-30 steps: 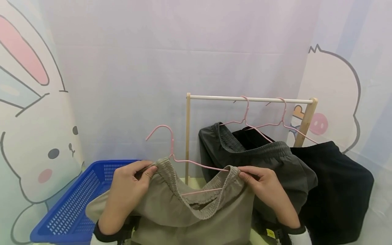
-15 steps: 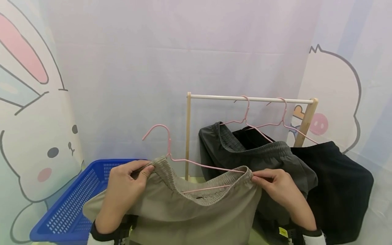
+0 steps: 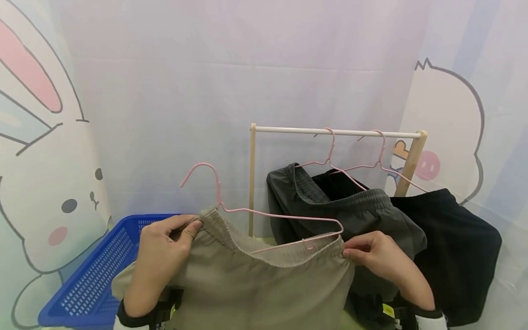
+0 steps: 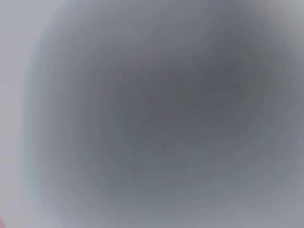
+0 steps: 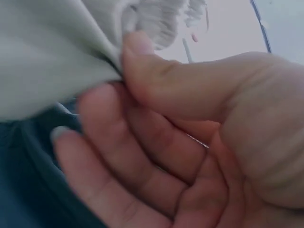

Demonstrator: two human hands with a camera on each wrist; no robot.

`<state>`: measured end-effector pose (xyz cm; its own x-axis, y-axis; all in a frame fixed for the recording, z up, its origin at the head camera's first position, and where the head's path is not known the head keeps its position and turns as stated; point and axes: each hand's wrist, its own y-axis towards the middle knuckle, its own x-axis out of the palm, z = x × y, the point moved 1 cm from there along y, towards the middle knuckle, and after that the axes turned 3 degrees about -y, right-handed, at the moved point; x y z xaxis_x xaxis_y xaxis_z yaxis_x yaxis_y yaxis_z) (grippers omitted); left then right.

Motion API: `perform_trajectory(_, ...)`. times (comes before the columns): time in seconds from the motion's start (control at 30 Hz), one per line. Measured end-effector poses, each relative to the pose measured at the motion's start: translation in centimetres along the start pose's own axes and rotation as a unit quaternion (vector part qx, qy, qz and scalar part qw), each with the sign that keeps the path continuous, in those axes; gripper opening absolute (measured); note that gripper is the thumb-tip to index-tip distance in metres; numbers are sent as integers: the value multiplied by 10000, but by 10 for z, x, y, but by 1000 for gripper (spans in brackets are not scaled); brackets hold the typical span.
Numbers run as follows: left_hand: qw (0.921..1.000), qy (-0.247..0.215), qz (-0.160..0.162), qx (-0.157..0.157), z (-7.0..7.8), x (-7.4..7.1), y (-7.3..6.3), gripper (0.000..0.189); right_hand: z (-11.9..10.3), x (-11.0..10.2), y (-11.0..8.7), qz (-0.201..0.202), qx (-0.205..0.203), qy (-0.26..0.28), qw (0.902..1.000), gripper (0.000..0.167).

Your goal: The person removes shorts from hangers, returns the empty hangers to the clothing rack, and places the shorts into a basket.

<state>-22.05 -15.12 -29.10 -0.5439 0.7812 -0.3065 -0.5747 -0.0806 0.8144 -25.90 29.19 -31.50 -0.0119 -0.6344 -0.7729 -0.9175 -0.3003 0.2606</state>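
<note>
Khaki elastic-waist shorts [image 3: 264, 288] are stretched between both hands in the head view. My left hand [image 3: 162, 259] pinches the left end of the waistband between thumb and fingers. On the other side, my right hand [image 3: 383, 256] pinches the right end; the right wrist view shows its thumb and forefinger on the pale cloth [image 5: 57, 57]. A pink hanger [image 3: 284, 215] sits in the waist opening, its left arm hidden inside the cloth. Its right end stands above the band near my right hand, and its hook points up at the left. The left wrist view is a grey blur.
Behind at the right, a clothes rack [image 3: 297, 131] with a white rail carries two pink hangers with grey shorts [image 3: 346, 220] and black shorts [image 3: 458, 261]. A blue plastic basket [image 3: 95, 275] stands at the left. A printed curtain [image 3: 165, 91] closes off the back.
My right hand has moved right and slightly down, pulling the waistband wider. The hanger has shifted left and up at its hook, and its right end now shows above the waistband.
</note>
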Motion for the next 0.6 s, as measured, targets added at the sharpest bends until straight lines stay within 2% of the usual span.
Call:
perform_trajectory(0.17,9999,-30,-148,9,0,1,-1,8,0,10,4,-979,-157,327,9945,12)
perform_trajectory(0.27,9998,-9,-174,-31,1,1,-1,8,-1,16,6,-1391,-180,409,9893,9)
perform_trajectory(0.47,9996,-16,-278,-29,0,4,-1,9,-2,26,11,-1882,-350,299,9811,5)
perform_trajectory(0.6,9996,-14,-292,-20,0,5,-1,9,-3,26,11,-2025,-126,332,9786,11)
